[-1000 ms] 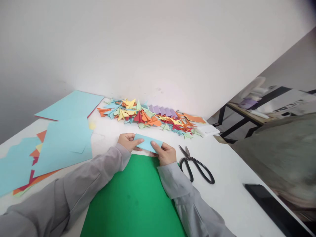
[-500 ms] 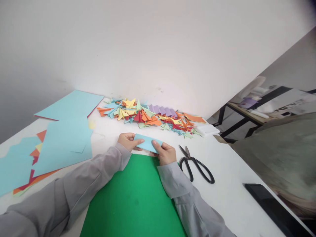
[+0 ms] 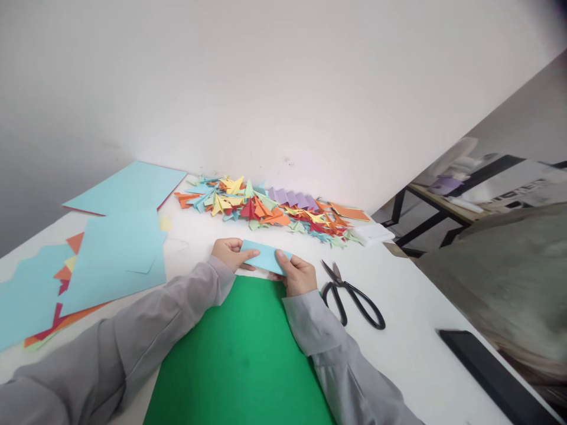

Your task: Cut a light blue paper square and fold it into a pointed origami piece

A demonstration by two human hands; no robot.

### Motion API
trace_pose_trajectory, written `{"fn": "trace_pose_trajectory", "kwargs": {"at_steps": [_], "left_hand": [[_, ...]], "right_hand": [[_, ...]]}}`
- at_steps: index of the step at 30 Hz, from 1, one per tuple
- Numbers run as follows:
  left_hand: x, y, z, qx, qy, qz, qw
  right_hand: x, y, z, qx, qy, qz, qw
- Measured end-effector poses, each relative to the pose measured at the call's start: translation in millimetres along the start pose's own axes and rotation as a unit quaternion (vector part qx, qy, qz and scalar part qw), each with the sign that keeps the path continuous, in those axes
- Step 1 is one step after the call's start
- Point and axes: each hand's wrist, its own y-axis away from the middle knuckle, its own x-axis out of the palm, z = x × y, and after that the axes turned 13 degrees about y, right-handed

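Note:
Between my two hands is a small light-blue piece of paper (image 3: 264,255), held a little above the table's white top. My left hand (image 3: 229,254) pinches its left end, thumb on top and fingers beneath. At the right end, my right hand (image 3: 300,273) grips it the same way, with the thumb lying on its face. A green sheet (image 3: 243,348) lies just below my hands, between my forearms. To the right of my right hand rest black-handled scissors (image 3: 341,286), blades slightly apart.
Folded colourful paper planes (image 3: 261,209) lie heaped along the wall. Large light-blue sheets (image 3: 115,254) and coloured scraps (image 3: 66,268) cover the left side. Orange paper (image 3: 349,212) sits beside a white item (image 3: 374,234) at the back right. A black flat object (image 3: 491,372) lies near the right edge.
My right thumb has shifted slightly to the right along the light-blue paper. Both hands keep their grip, and everything else stays in place.

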Motion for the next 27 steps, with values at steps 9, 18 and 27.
{"fn": "trace_pose_trajectory", "kwargs": {"at_steps": [9,18,27], "left_hand": [[-0.4,-0.1,-0.2,-0.002,-0.001,0.004,1.0],[-1.2,-1.3,0.3,-0.003,-0.003,-0.002,1.0],[-1.9,-1.5,0.7,-0.002,-0.001,0.002,1.0]], "right_hand": [[1.7,1.7,2.9,-0.003,0.012,-0.021,1.0],[2.2,2.2,1.0,-0.016,0.016,-0.011,1.0],[2.8,6.2,4.7,-0.026,0.039,-0.02,0.999]]}}
